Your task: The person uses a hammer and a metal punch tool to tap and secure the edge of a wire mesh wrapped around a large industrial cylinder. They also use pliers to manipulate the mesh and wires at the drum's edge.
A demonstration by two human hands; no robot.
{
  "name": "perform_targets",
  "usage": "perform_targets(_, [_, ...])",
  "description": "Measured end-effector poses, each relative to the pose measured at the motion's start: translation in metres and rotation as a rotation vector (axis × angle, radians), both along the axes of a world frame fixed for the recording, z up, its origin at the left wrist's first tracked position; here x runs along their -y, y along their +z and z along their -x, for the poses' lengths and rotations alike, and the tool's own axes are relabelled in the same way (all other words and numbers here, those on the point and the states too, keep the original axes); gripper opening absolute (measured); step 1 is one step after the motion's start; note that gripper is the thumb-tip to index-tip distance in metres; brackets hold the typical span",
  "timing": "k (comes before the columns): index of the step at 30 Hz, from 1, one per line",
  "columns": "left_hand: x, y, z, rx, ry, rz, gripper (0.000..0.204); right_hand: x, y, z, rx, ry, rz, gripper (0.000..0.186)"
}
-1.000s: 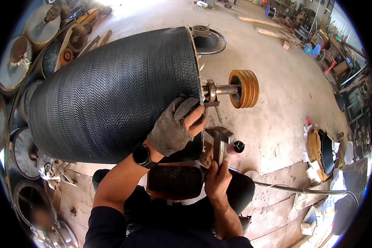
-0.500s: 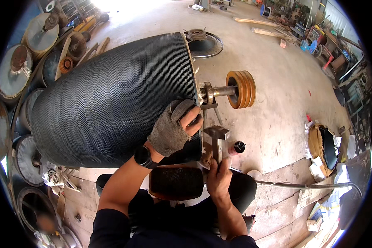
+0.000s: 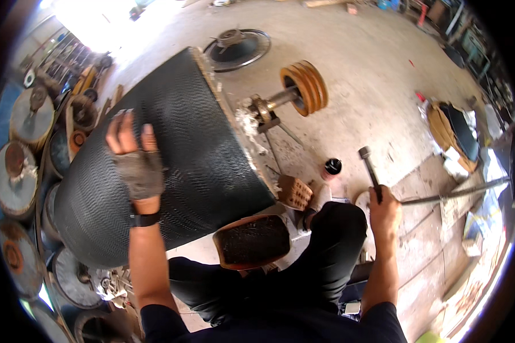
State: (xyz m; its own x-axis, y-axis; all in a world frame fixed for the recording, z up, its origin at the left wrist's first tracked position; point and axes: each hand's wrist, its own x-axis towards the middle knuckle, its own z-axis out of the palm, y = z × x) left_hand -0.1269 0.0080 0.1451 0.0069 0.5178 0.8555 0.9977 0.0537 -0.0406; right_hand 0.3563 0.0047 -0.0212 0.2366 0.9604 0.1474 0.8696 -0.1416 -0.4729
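head view | left hand (image 3: pixel 136 166), in a fingerless glove, lies flat and spread on the black ribbed drum (image 3: pixel 171 154) lying on the floor (image 3: pixel 377 74) | right hand (image 3: pixel 385 214) grips a hammer (image 3: pixel 370 168) beside the right knee | yellow pulley (image 3: pixel 304 87) on drum's shaft

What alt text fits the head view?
A left hand in a worn glove rests on a big black ribbed drum, while the right hand holds a hammer above the concrete floor. An orange pulley sits on the drum's shaft.
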Motion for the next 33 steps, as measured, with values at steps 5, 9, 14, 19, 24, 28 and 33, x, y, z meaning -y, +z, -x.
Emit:
perform_targets(5, [-0.026,-0.008,0.019,0.037,-0.018,0.052,0.039,0.004,-0.194,-0.069,0.128,0.078,0.630,0.036])
perform_targets(9, [-0.025,-0.010,0.019,-0.029,0.066,0.066,0.034,0.014,-0.290,-0.071,0.151,0.232,0.820,0.037])
perform_targets(14, [-0.030,-0.010,0.010,-0.082,0.078,0.087,0.031,0.011,-0.341,-0.065,0.132,0.322,0.912,0.039])
perform_targets(19, [-0.027,-0.011,0.015,-0.081,0.094,0.084,0.032,-0.007,-0.362,-0.057,0.112,0.425,0.930,0.041])
perform_targets(24, [-0.040,-0.014,0.011,-0.035,0.028,0.089,0.031,-0.050,-0.382,-0.075,-0.011,0.550,0.818,0.043])
perform_targets(28, [-0.017,-0.012,0.016,-0.045,0.114,0.090,0.032,-0.151,-0.246,0.018,-0.062,0.898,0.801,0.052])
perform_targets(33, [-0.024,-0.010,0.009,-0.021,0.120,0.094,0.031,-0.197,-0.188,0.118,0.179,1.028,0.762,0.075])
